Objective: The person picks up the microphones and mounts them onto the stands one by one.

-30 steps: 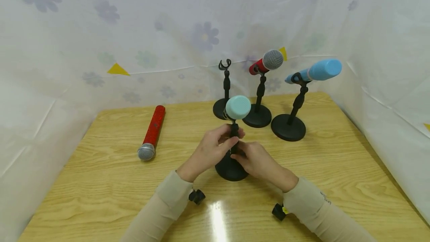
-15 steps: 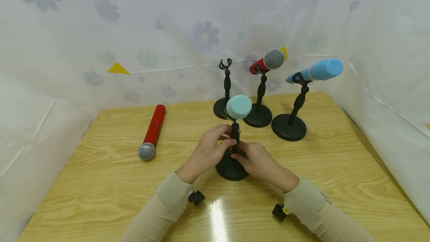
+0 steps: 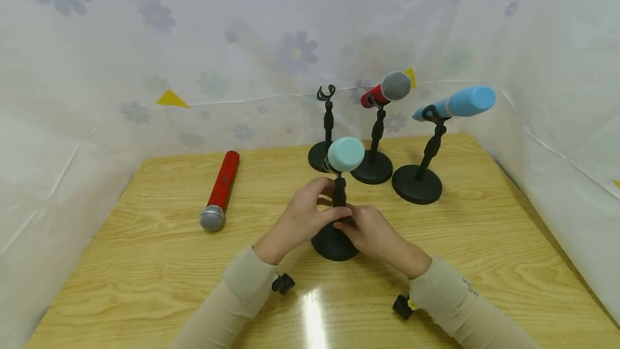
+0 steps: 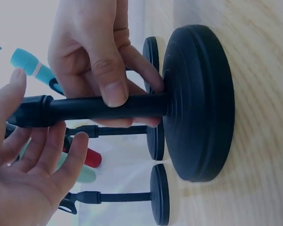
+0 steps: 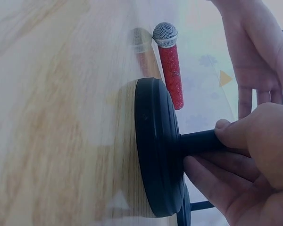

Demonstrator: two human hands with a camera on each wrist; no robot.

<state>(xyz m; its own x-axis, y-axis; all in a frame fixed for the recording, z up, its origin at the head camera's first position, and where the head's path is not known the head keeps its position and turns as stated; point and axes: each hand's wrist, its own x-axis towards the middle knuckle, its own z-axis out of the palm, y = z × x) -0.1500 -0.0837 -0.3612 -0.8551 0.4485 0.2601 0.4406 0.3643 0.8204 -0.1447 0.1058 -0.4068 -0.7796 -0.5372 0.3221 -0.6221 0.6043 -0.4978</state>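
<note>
A black desk microphone stand (image 3: 335, 244) stands upright on the table, with a mint-green microphone (image 3: 346, 154) in its clip, head toward me. My left hand (image 3: 302, 211) is round the upper pole at the thicker collar (image 4: 33, 111); its thumb lies across the front, its fingers behind. Just below, my right hand (image 3: 375, 230) grips the thin pole (image 4: 137, 106) between thumb and fingers, above the round base (image 5: 155, 150). Its thumb presses on the pole in the right wrist view. My left fingers look loosely spread round the collar in the left wrist view.
A red glittery microphone (image 3: 221, 187) with a silver head lies on the wooden table (image 3: 160, 279) at left. Behind stand a bare stand (image 3: 328, 123), a stand holding a red microphone (image 3: 382, 90), and one holding a blue microphone (image 3: 455, 102). A flowered cloth (image 3: 252, 42) hangs behind.
My left thumb has shifted down and right across the front of the pole, now lying over it near the right hand. The right hand and the stand hold nearly still.
</note>
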